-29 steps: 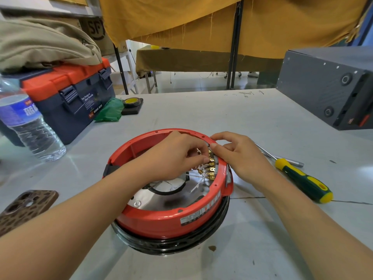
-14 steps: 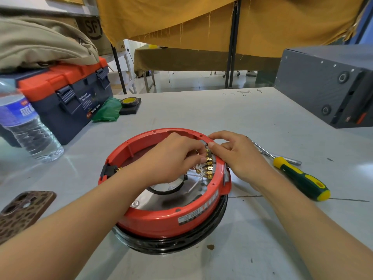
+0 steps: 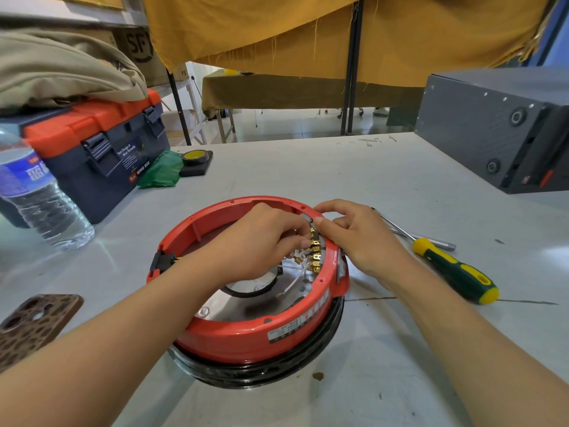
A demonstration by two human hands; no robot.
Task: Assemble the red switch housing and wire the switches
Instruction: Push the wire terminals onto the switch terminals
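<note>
Little change vs 0.5 s ago: both hands still at the terminal row, housing hasn't shifted. Red switch housing (image 3: 246, 331) sits on a black ring (image 3: 261, 369), table centre. Left hand (image 3: 255, 238) inside housing, fingers curled, pinching at brass terminals (image 3: 314, 252). Right hand (image 3: 357, 238) on housing's right rim, thumb+index pinching switch block (image 3: 308, 219). Screwdriver (image 3: 455, 269) right of housing, toolbox (image 3: 101, 149) far left.

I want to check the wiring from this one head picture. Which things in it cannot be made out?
- Left hand fingertips: curled under, so what they pinch is unclear.
- Brass switch terminals: upper ones covered by both hands.
- White label on the round red plastic housing: print too small.
- Clear plastic water bottle: cut by the left edge.
</note>
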